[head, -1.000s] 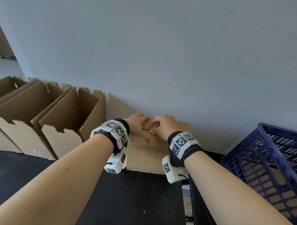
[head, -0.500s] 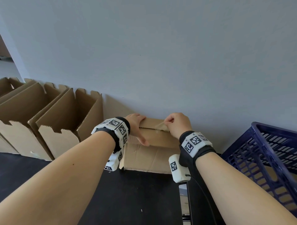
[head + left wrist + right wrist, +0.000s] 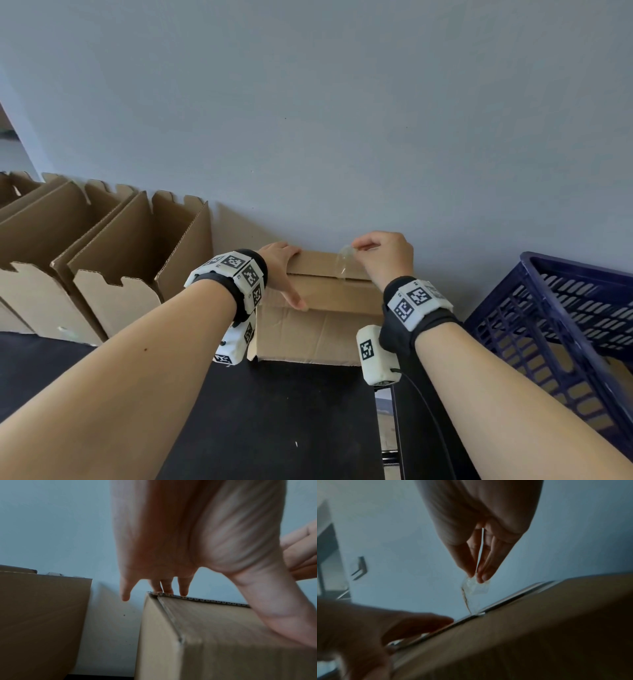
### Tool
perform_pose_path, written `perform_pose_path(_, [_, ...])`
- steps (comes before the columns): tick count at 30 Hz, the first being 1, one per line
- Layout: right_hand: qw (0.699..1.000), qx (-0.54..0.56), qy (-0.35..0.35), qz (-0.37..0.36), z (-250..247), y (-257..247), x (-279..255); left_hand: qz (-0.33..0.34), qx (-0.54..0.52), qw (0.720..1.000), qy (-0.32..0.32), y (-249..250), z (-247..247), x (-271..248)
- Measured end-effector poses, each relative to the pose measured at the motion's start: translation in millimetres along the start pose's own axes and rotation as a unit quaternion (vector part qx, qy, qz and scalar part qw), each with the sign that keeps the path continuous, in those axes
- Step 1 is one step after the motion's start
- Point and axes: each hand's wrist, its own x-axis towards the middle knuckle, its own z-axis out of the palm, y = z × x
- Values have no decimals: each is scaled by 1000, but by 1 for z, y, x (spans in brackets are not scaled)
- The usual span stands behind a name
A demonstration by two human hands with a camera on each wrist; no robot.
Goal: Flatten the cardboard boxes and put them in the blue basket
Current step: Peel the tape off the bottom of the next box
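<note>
A closed brown cardboard box (image 3: 318,325) stands on the black table against the grey wall. My left hand (image 3: 281,267) lies over its top left corner, fingers over the far edge and thumb down the front (image 3: 274,608). Above the box's top seam, my right hand (image 3: 383,253) pinches a strip of clear tape (image 3: 344,260) between thumb and fingertips (image 3: 476,574). The tape (image 3: 474,589) is lifted off the box, its lower end still stuck at the seam. The blue basket (image 3: 565,329) stands at the right.
Several open-topped cardboard boxes (image 3: 137,260) stand in a row along the wall at the left. The black table (image 3: 267,428) ends near the right forearm, with a gap (image 3: 385,411) beside the basket. Flat cardboard shows through the basket's slats.
My right hand has moved right and up from beside the left hand, peeling the clear tape off the box top. The left hand has stayed on the box's left corner.
</note>
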Motion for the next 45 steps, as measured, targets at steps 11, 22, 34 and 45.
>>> perform_pose_path(11, [973,-165,-152,-43,27,-2,-8,-1,5,1000,7,0,2,-4])
perform_pose_path(22, [964,-213,-139,-77,31,-5,-12,-2,-11,1000,10,-2,4,-6])
perform_pose_path(34, [983,-117,-139,-17,30,0,0,-6,-18,1000,2,-3,6,-9])
perform_pose_path(45, [964,-156,-215,-30,24,-2,4,-7,-5,1000,-6,-1,0,-10])
